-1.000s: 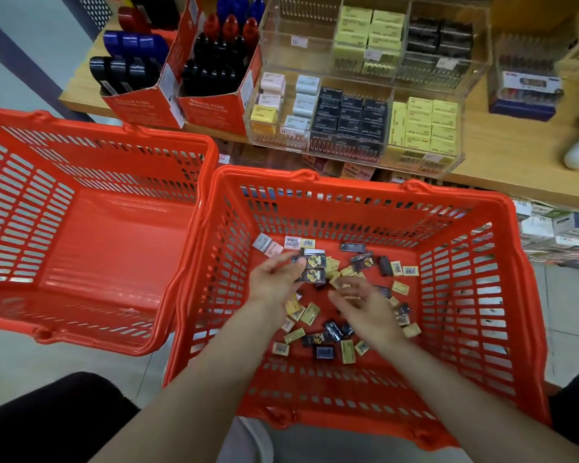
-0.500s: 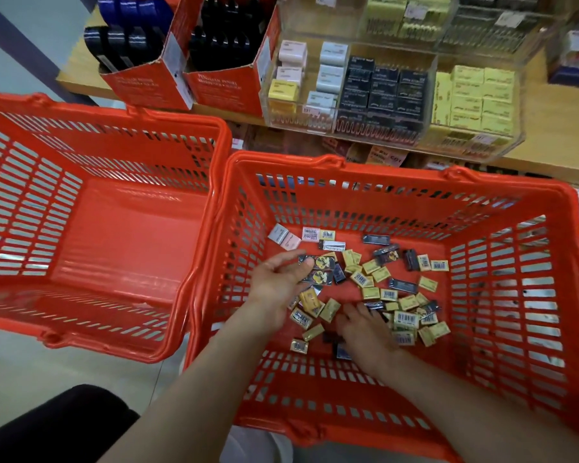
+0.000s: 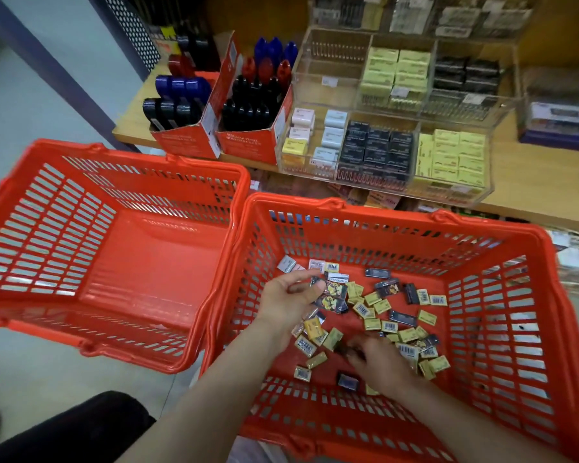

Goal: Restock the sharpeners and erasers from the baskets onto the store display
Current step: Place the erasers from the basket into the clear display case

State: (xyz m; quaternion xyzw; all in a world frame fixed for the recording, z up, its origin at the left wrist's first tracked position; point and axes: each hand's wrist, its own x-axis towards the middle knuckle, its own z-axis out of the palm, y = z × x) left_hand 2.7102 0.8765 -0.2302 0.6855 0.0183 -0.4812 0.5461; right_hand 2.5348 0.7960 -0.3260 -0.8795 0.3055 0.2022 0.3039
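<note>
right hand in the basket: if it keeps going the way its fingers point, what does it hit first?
The right hand points left across the right basket floor. First in line, probably the small yellow packet just past its fingertips, though blur leaves the exact contact uncertain.

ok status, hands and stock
Left hand holds dark packs. Right hand picking in loose packs, blurred. All in right basket; left basket shows none. Nothing blocking.

Open-topped basket (image 3: 549, 295), high slatted walls around.
</note>
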